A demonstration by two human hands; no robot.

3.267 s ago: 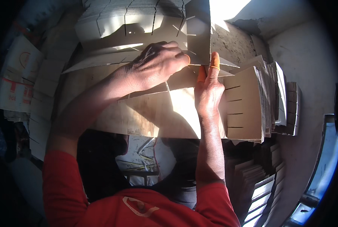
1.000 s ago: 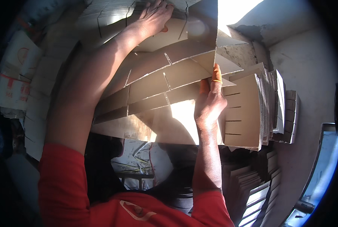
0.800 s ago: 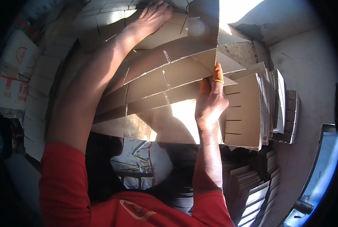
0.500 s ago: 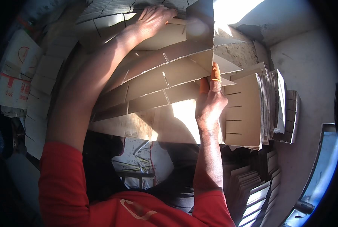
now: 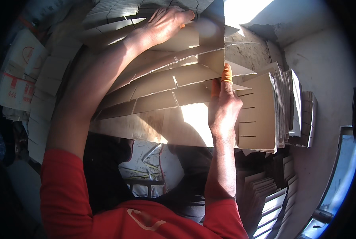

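Several slotted cardboard divider strips (image 5: 154, 85) stand on edge side by side, fanning out toward the left. Across their right part runs a cardboard crosspiece (image 5: 212, 38), upright and set among them. My right hand (image 5: 225, 105), with orange finger covers on thumb and forefinger, pinches the crosspiece's near end. At the far side my left hand (image 5: 167, 24) curls its fingers over the top edge of a farther divider strip; orange covers show at its fingertips, which are partly hidden. Both forearms reach in from below, the left one passing over the strips' left ends.
A wooden board (image 5: 114, 132) lies under the strips. To the right stands a stack of slotted cardboard sheets (image 5: 258, 115), with more bundles beyond it. Another cardboard pile (image 5: 114, 8) lies at the far side. White cartons (image 5: 15, 81) are at the left; finished-looking dividers (image 5: 265, 199) sit low right.
My left hand has shifted a little to the right. The crosspiece now shows farther down between the strips, toward my right hand, which keeps its pinch.
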